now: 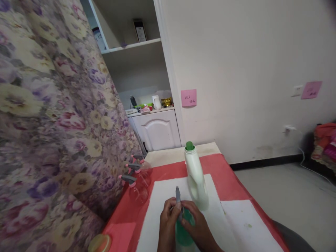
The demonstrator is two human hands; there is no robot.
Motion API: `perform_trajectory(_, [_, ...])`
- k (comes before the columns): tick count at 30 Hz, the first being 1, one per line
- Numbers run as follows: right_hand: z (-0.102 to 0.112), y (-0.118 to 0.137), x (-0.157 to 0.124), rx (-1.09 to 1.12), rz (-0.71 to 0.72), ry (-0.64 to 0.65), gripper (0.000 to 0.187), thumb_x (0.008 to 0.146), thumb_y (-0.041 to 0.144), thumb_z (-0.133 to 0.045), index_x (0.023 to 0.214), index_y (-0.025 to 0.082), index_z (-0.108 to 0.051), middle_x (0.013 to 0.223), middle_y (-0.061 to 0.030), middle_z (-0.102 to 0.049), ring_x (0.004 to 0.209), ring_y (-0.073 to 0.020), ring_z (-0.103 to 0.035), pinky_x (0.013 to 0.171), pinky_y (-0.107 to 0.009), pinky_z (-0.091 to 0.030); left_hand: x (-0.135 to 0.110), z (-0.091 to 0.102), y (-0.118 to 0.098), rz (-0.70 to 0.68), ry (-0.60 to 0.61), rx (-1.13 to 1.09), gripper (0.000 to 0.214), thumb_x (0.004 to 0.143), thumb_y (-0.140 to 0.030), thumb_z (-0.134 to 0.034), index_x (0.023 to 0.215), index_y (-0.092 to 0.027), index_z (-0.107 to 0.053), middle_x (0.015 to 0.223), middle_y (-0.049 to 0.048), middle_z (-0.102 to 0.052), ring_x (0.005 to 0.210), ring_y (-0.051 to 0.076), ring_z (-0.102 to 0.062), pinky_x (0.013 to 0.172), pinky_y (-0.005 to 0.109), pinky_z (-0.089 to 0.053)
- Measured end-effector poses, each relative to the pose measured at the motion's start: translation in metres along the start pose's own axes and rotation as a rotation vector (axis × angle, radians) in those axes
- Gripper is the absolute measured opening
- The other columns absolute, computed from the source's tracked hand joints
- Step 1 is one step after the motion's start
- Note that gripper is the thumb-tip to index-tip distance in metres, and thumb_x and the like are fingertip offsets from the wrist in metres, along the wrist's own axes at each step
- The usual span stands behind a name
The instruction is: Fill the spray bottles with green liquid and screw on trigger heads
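Observation:
A spray bottle [185, 232] with a green body and a grey spray head [178, 194] stands upright close in front of me. My left hand [169, 218] has its fingers closed around the grey spray head. From the other side my right hand [196, 224] curls round the top of the same bottle, its fingertips by the head. Just behind the hands stands a pale green jug [195, 178] with a handle, and something green [189, 145] shows in its open mouth. The hands hide the bottle's neck.
White paper [162, 196] lies on the red tablecloth [212, 168]. Three clear pink spray bottles [138, 191] with grey heads stand at the table's left side, by a floral curtain [65, 122]. A round lid-like thing [99, 243] sits at the near left edge.

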State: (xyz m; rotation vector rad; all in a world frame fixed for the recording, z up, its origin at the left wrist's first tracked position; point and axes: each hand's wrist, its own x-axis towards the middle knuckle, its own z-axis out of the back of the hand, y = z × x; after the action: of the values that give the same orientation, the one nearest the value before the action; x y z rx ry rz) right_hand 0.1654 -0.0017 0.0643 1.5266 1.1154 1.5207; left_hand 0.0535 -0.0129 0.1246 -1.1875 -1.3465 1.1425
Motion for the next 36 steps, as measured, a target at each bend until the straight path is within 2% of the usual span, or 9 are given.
perform_trajectory(4, [0.011,-0.003,-0.003,-0.014,-0.070,-0.081,0.013,0.074,0.029,-0.066,0.085,0.023,-0.065,0.117,-0.0103,-0.065,0.117,-0.0311,-0.059,0.104,-0.047,-0.042,0.001,0.001,-0.001,-0.010,-0.060,0.032,0.029,0.076,-0.048,-0.071,0.084,-0.022,-0.063,0.087,0.0001,-0.061,0.084,0.021,-0.057,0.074,0.027,-0.044])
perform_trajectory(6, [0.011,-0.005,-0.003,-0.011,-0.053,-0.091,0.016,0.075,0.029,-0.067,0.090,0.024,-0.065,0.115,-0.0094,-0.066,0.115,-0.0301,-0.059,0.102,-0.046,-0.044,0.001,0.001,-0.001,-0.008,-0.061,0.036,0.029,0.076,-0.049,-0.071,0.083,-0.022,-0.062,0.085,-0.0003,-0.061,0.081,0.020,-0.056,0.071,0.027,-0.043])
perform_trajectory(10, [0.003,-0.008,0.001,0.016,0.029,-0.010,0.032,0.080,0.031,-0.060,0.112,0.024,-0.066,0.115,-0.0082,-0.067,0.112,-0.0268,-0.061,0.101,-0.042,-0.046,0.001,0.000,-0.002,-0.015,-0.049,0.020,0.030,0.076,-0.049,-0.070,0.086,-0.022,-0.063,0.086,0.0003,-0.062,0.079,0.020,-0.057,0.071,0.027,-0.044])
perform_trajectory(14, [-0.002,-0.002,0.007,0.016,0.005,0.012,0.023,0.076,0.021,-0.062,0.098,0.023,-0.068,0.102,-0.0056,-0.069,0.102,-0.0243,-0.065,0.093,-0.037,-0.049,0.000,-0.001,-0.002,-0.033,-0.073,0.023,0.030,0.074,-0.049,-0.071,0.083,-0.021,-0.064,0.087,0.0020,-0.064,0.080,0.021,-0.058,0.072,0.028,-0.045])
perform_trajectory(18, [-0.005,0.004,0.009,-0.019,-0.037,-0.065,0.018,0.073,0.016,-0.064,0.090,0.022,-0.061,0.094,-0.0040,-0.066,0.095,-0.0234,-0.064,0.088,-0.036,-0.049,-0.001,-0.001,-0.001,-0.024,-0.061,0.013,0.026,0.078,-0.047,-0.069,0.083,-0.022,-0.063,0.086,0.0004,-0.061,0.084,0.020,-0.057,0.076,0.028,-0.046])
perform_trajectory(24, [-0.007,0.004,0.008,-0.027,-0.024,-0.007,0.023,0.075,0.021,-0.063,0.098,0.021,-0.063,0.102,-0.0061,-0.066,0.100,-0.0240,-0.063,0.092,-0.037,-0.048,-0.002,0.000,0.001,-0.039,-0.075,0.004,0.027,0.075,-0.046,-0.072,0.081,-0.020,-0.065,0.088,0.0023,-0.063,0.086,0.022,-0.060,0.075,0.029,-0.047])
perform_trajectory(30, [-0.009,0.007,0.010,-0.054,-0.032,-0.072,0.011,0.075,0.020,-0.065,0.084,0.022,-0.060,0.091,-0.0029,-0.064,0.092,-0.0229,-0.064,0.085,-0.034,-0.049,-0.003,0.002,0.006,-0.056,-0.056,0.028,0.026,0.079,-0.046,-0.068,0.084,-0.021,-0.064,0.095,0.0027,-0.062,0.093,0.023,-0.060,0.082,0.030,-0.047])
perform_trajectory(32, [-0.010,0.007,0.010,-0.059,-0.030,-0.079,0.012,0.077,0.023,-0.065,0.087,0.022,-0.060,0.093,-0.0035,-0.063,0.093,-0.0234,-0.063,0.086,-0.035,-0.048,-0.002,0.002,0.009,-0.061,-0.060,0.040,0.027,0.080,-0.048,-0.067,0.084,-0.021,-0.065,0.096,0.0031,-0.062,0.095,0.023,-0.060,0.084,0.030,-0.047])
perform_trajectory(36, [-0.008,0.008,0.008,-0.034,-0.018,0.013,0.020,0.078,0.022,-0.061,0.098,0.021,-0.063,0.100,-0.0053,-0.065,0.098,-0.0234,-0.063,0.090,-0.036,-0.048,-0.001,0.001,0.011,-0.082,-0.087,0.045,0.029,0.080,-0.050,-0.066,0.082,-0.021,-0.066,0.098,0.0039,-0.062,0.098,0.024,-0.060,0.085,0.030,-0.047])
